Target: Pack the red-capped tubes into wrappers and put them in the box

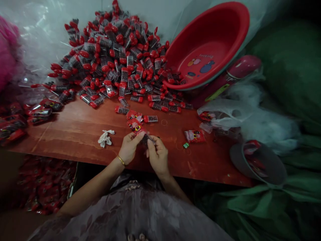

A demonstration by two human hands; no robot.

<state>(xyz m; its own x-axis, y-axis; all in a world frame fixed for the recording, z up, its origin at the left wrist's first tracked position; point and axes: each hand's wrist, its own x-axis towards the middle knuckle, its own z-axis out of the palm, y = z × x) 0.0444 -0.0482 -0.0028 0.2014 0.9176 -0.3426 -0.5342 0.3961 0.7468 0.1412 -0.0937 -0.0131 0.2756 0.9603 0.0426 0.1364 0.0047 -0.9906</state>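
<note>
Evidently, your left hand [128, 149] and right hand [159, 157] pinch what appears to be one red printed packet [135, 127] near the frame's centre, fingertips close together, presumably to steady its limp film. The heap of red-capped containers [122, 70] sits upper centre, seemingly for easy reach. The red basin [215, 36], upper right, is tilted, its low rim meeting the heap.

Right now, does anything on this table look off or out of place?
The red basin is steeply tilted, with red-capped containers at its lower rim. A crumpled white wad lies left of the left hand, unlike the red packaging elsewhere. I see no clear damage.
</note>
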